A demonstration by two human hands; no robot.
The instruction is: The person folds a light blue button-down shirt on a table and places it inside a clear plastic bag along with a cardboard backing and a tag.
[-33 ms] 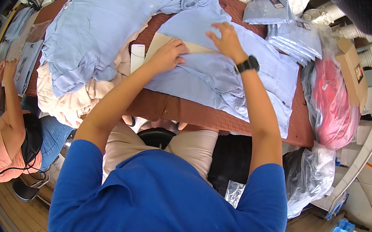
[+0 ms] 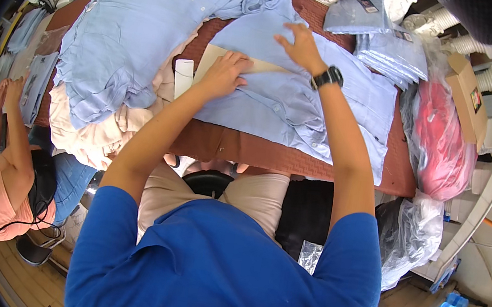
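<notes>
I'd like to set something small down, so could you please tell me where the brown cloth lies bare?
Narrow strips of brown cloth show along the near edge, below the spread blue garment, and between it and the red bagged bundle. Crowded: left, with piled garments; upper right, with packaged shirts.

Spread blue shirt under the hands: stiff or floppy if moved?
Likely floppy: the blue shirt creases softly. Pushed, it would probably bunch, since its cloth is rumpled. The beige sheet under the left hand, flat and straight-edged, may stay stiffer.
</notes>
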